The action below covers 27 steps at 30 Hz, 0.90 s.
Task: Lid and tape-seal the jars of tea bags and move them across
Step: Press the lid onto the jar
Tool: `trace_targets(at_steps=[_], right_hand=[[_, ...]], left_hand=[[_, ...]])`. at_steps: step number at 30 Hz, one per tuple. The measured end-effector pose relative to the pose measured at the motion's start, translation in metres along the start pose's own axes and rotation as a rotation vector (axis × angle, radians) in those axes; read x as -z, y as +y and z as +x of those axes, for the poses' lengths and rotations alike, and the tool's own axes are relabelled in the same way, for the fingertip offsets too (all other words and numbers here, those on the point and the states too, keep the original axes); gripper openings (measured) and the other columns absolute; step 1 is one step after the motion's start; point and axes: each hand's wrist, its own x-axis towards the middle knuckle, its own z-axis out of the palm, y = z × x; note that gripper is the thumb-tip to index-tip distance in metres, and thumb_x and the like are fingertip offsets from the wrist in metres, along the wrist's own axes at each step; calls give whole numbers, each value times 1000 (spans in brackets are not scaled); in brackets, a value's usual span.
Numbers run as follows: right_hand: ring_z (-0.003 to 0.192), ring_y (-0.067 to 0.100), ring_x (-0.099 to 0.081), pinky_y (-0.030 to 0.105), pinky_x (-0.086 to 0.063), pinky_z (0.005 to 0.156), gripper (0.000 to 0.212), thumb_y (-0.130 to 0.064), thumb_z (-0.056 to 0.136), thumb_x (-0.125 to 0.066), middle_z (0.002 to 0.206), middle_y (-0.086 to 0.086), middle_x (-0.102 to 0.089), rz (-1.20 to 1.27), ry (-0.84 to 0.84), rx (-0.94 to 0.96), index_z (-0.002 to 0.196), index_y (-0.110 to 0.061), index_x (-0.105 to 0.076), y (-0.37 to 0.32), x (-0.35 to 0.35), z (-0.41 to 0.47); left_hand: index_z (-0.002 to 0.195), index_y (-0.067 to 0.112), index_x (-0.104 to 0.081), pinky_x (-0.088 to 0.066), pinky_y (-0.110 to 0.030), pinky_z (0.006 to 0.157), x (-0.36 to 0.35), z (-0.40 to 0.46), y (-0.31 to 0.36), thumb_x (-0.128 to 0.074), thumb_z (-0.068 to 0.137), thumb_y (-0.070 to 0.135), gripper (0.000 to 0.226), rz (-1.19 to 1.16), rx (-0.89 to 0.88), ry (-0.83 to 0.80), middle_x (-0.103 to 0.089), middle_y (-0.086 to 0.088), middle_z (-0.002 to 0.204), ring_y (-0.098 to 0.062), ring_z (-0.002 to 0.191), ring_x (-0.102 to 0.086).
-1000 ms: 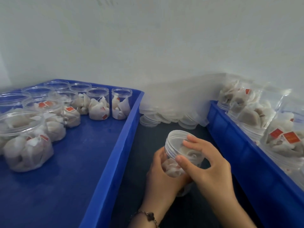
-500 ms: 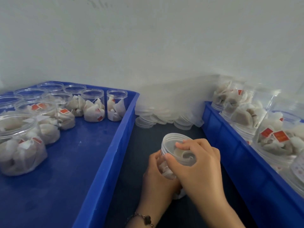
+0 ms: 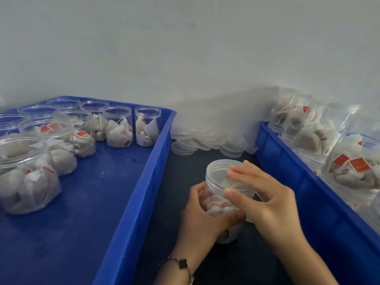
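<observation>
Left hand point(image 3: 202, 218) round jar point(image 3: 216, 204), right hand point(image 3: 265, 199) on lid point(image 3: 219, 173)

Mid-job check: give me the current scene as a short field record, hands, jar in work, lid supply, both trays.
left hand: grips the body of the jar in work
right hand: fingers curled over the lid
jar in work: clear, holds tea bags, tilted, over the dark surface between the trays
lid: on the jar's mouth; whether fully tightened cannot be told
tape: none visible
spare lids: clear, piled against the wall
left tray: blue, holds lidded jars of tea bags at its far and left side
right tray: blue, packed with jars of tea bags
</observation>
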Motion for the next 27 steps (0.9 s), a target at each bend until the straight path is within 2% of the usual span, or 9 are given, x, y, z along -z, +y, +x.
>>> trace_targets(at_steps=[2,6,10,16,19,22,25,27], right_hand=[[120,-5,-50,25,-42,103,34,-15,60,-83,102,-14,-71,-27,10,6,90,-28,-74,3,-1,-1],[119,-5,-51,22,-42,102,35,-11,63,-83,101,-14,-71,-37,18,12,91,-28,-73,5,-1,-3],[122,-2,-50,19,-40,103,38,-31,59,-76,105,-13,-69,-38,51,43,96,-25,-72,7,-5,-7],[121,-3,-51,23,-41,104,40,-37,56,-73,104,-13,-69,-47,69,61,95,-27,-71,8,-6,-8],[118,0,-52,19,-39,103,38,-45,57,-71,102,-18,-67,-145,110,94,93,-33,-69,8,-8,-9],[108,13,-48,8,-33,92,42,-60,58,-62,98,-21,-62,-360,169,158,90,-34,-68,8,-15,-10],[101,11,-37,15,-33,79,53,-71,58,-61,97,-20,-57,-513,192,176,95,-33,-68,10,-20,-9],[106,7,-33,16,-32,81,61,-74,57,-64,107,-22,-46,-533,150,145,110,-46,-54,12,-18,-9]], left_hand=[[102,42,-49,-46,-4,58,-1,1,1,-91,45,31,71,-3,4,-9,-64,32,93,21,84,-57],[101,41,-48,-45,-3,59,-1,0,2,-89,46,31,70,-3,1,-7,-63,23,96,22,83,-56],[101,40,-48,-49,-7,60,-2,-1,4,-88,47,30,69,-3,2,-14,-62,19,100,19,82,-58],[101,41,-46,-45,-2,56,-2,-2,4,-87,51,28,66,4,3,-11,-60,21,97,26,79,-53],[108,40,-44,-44,-2,57,-3,-3,5,-86,55,27,69,19,3,-9,-59,22,101,26,80,-53],[100,43,-44,-49,-8,57,-5,-3,4,-85,60,27,59,34,12,18,-61,24,95,20,77,-58],[96,48,-43,-51,-13,54,-4,-3,5,-83,58,35,56,55,26,24,-61,25,87,12,74,-62],[98,47,-44,-50,-11,55,-4,-3,5,-82,54,39,59,45,18,29,-61,25,90,16,76,-60]])
